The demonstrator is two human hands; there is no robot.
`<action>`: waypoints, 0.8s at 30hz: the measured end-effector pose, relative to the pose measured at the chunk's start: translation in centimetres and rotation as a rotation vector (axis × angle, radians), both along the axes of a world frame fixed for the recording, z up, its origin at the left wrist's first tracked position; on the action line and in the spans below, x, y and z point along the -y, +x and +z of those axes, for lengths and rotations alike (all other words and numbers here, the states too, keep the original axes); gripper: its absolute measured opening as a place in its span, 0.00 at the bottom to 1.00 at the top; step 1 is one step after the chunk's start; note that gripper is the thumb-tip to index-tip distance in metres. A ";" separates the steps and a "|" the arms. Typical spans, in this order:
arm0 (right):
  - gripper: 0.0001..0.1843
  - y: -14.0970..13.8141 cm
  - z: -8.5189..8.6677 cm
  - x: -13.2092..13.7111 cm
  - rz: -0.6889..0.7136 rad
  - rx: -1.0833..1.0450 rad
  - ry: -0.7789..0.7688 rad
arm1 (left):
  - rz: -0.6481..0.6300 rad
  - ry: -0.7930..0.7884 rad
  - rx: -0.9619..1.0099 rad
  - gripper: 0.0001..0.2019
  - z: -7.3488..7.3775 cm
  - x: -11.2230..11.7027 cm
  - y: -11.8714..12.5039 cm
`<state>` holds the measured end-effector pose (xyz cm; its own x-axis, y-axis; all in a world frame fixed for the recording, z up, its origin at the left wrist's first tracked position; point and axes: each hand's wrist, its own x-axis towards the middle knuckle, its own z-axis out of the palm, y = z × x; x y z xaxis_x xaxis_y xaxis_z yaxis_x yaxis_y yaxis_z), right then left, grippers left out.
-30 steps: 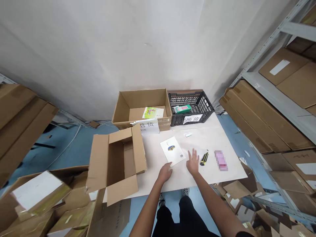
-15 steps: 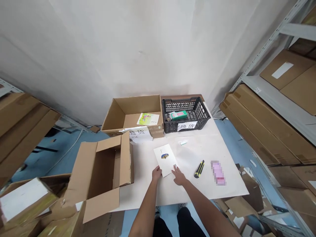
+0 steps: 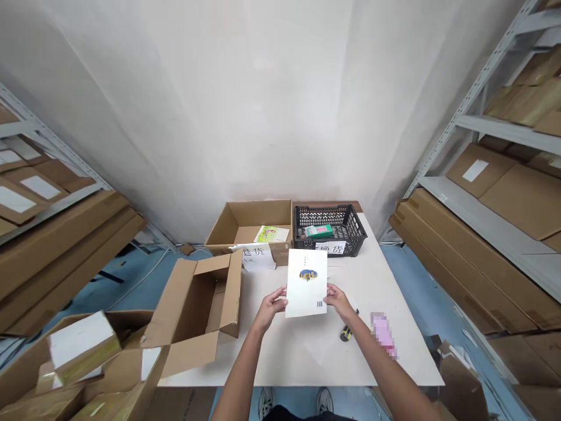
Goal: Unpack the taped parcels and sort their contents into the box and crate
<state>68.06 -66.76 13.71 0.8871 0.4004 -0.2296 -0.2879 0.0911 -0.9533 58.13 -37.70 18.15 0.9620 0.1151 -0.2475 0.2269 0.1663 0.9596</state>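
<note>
A thin white book point(image 3: 307, 295) with a small blue and yellow picture and a barcode is held up above the table. My left hand point(image 3: 270, 308) pinches its left edge, and my right hand point(image 3: 339, 300) grips its right edge. Behind my right forearm lies a yellow and black utility knife point(image 3: 346, 334), partly covered. Right of that forearm is a pink item point(image 3: 383, 332), blurred out by pixelation. An open cardboard box point(image 3: 203, 310) lies on its side to the left of my left hand.
At the back of the table point(image 3: 272, 362), an open carton point(image 3: 223, 234) with a paper sign holds a colourful booklet point(image 3: 272, 234). Beside it, a black plastic crate point(image 3: 357, 234) contains a green box point(image 3: 319, 231). Shelves with cartons point(image 3: 456, 251) flank both sides; a box-filled carton point(image 3: 127, 313) stands lower left.
Both hands have lifted the white book off the table and turned it more upright and straight. The view has tilted upward. My right forearm now partly covers the knife.
</note>
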 end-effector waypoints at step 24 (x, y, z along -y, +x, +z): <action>0.34 -1.8 14.7 1.2 -0.183 0.548 -0.069 | 0.068 0.154 0.378 0.36 15.0 9.6 1.4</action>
